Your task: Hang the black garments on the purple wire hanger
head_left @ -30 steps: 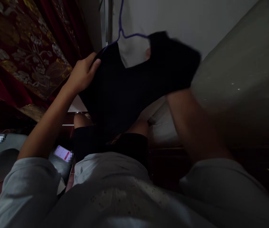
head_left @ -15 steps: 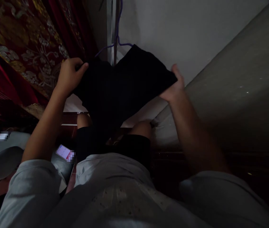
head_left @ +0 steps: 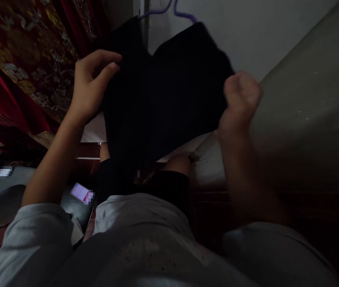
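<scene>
Hanging between our hands: one black garment [head_left: 169,87], neck opening uppermost, lower edge slanting up toward the right hand. Left hand [head_left: 88,83]: thumb and forefinger narrowed at the cloth beside it, apparently pinching. Right hand [head_left: 241,95]: blurred, fingers curled at the opposite edge, apparently gripping. Purple hanger [head_left: 188,16]: above and between both hands, arms meeting the shoulders; we cannot tell how deeply seated. Done, we judge: garment and hanger together, cloth spread. Left: neither hand is yet off the cloth, whose sides sit unevenly. Inward of the left forearm: lit phone [head_left: 80,192].
</scene>
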`<act>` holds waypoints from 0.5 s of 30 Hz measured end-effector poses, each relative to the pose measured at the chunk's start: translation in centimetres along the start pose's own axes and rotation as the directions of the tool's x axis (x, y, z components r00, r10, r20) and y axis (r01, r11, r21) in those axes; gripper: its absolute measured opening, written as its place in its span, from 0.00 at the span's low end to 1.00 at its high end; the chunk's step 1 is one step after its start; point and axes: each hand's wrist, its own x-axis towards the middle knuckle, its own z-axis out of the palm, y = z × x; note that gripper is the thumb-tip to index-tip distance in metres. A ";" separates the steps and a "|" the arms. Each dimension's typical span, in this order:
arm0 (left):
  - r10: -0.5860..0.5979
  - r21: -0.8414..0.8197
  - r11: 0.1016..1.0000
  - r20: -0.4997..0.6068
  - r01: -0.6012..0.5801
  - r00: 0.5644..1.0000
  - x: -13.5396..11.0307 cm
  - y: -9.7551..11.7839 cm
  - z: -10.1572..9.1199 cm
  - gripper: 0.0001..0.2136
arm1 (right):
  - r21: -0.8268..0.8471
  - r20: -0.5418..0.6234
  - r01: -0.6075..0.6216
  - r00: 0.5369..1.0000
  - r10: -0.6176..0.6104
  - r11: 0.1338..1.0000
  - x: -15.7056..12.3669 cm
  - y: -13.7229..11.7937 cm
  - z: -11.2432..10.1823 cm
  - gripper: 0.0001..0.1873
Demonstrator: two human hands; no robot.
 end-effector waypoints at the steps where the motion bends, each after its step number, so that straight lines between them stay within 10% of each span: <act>1: -0.140 -0.154 0.977 0.075 0.150 0.987 -0.2 0.4 0.1 0.09 | -0.004 0.032 0.055 0.998 -0.055 0.998 -1.3 -1.2 0.6 0.23; 3: -0.364 -0.383 0.817 0.235 0.430 0.901 -0.3 0.9 0.3 0.14 | -0.040 0.255 0.151 0.957 -0.136 0.988 -4.2 -3.6 2.1 0.16; 7: -0.538 -0.462 0.613 0.350 0.641 0.767 -1.2 0.8 0.1 0.11 | 0.151 0.850 0.227 0.467 -0.243 0.962 -8.1 -5.9 4.7 0.18; 9: -0.571 -0.265 0.646 0.455 0.716 0.683 -2.4 1.1 -1.1 0.09 | 0.239 0.880 0.209 0.365 -0.302 0.948 -8.3 -5.2 5.4 0.17; 12: -0.616 0.160 0.724 0.587 0.671 0.524 -5.0 2.3 -3.9 0.11 | 0.165 0.754 0.233 0.597 -0.275 0.958 -6.8 -2.8 5.5 0.12; 15: -0.613 0.303 0.770 0.595 0.562 0.519 -7.3 3.8 -6.4 0.11 | -0.030 0.568 0.174 0.813 -0.126 0.984 -5.1 -0.4 5.2 0.15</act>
